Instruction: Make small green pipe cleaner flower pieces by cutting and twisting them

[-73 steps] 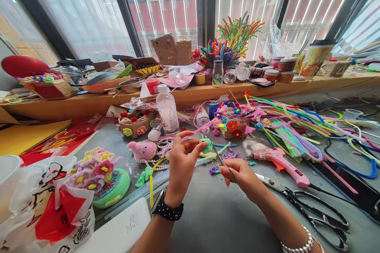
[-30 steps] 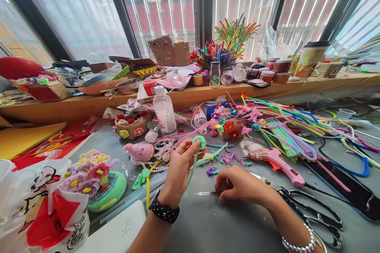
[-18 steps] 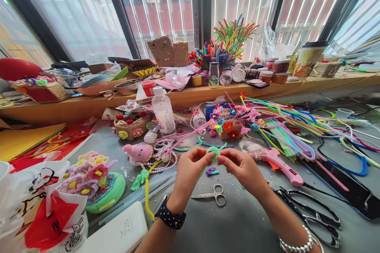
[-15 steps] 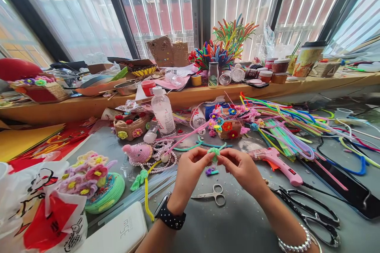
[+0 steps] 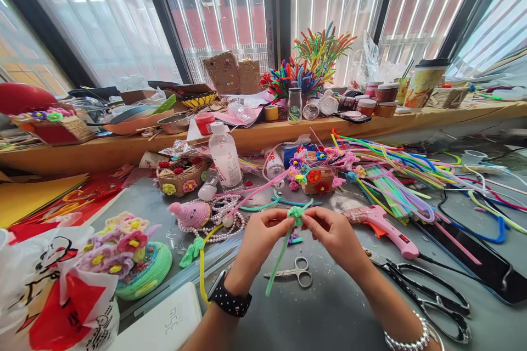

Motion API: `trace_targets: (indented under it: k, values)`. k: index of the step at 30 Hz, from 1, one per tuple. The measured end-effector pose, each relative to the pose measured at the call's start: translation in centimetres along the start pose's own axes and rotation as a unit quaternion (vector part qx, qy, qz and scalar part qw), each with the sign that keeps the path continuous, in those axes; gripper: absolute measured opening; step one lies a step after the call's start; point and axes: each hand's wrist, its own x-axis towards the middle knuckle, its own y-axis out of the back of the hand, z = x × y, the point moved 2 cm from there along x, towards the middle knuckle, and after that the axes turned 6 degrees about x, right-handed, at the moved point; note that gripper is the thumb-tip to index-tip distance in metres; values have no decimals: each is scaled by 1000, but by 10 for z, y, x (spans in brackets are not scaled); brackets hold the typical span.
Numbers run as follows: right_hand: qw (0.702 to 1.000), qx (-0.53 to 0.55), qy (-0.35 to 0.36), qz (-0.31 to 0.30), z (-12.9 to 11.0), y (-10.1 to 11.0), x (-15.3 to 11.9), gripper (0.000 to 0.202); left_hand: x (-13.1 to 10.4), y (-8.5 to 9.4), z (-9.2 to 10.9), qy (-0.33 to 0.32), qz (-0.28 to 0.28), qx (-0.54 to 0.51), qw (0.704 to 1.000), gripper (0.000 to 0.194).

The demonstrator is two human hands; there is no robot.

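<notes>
A small knot of green fuzzy pipe cleaner (image 5: 295, 213) is pinched between both hands above the grey table. My left hand (image 5: 264, 235) grips its left side with thumb and forefinger. On the right side, my right hand (image 5: 331, 233) pinches it. One green stem hangs down toward the left, and a short end sticks up at the right. Below the hands lie small silver scissors (image 5: 294, 272). A purple and teal piece (image 5: 295, 238) shows just under the knot. To the left, another green twisted piece (image 5: 192, 251) rests beside a yellow pipe cleaner (image 5: 202, 271).
A pink glue gun (image 5: 387, 227) and large black-handled scissors (image 5: 432, 285) lie at the right. Beaded strings, a pink crocheted piece (image 5: 190, 214) and a bottle (image 5: 225, 159) stand left of centre. A white box (image 5: 164, 321) lies front left, near a plastic bag (image 5: 61, 290).
The green stem now hangs down visibly from the knot toward the lower left. My left wrist has shifted slightly left, while both hands still pinch the knot.
</notes>
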Motion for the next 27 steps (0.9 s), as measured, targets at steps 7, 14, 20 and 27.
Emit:
trace_targets:
  k: [7,14,20,27]
  values:
    - [999,-40,12,21,2,-3,0,23,0,-1,-3,-54,46,115,991,16]
    - [993,-80,57,59,2,-7,-4,21,-4,-6,-3,-96,105,171,975,15]
    - [989,-94,81,85,4,-10,-5,16,-8,-11,0,-113,140,232,956,14]
    - [997,-56,45,34,6,-5,0,21,-6,-10,-1,-100,105,190,971,15]
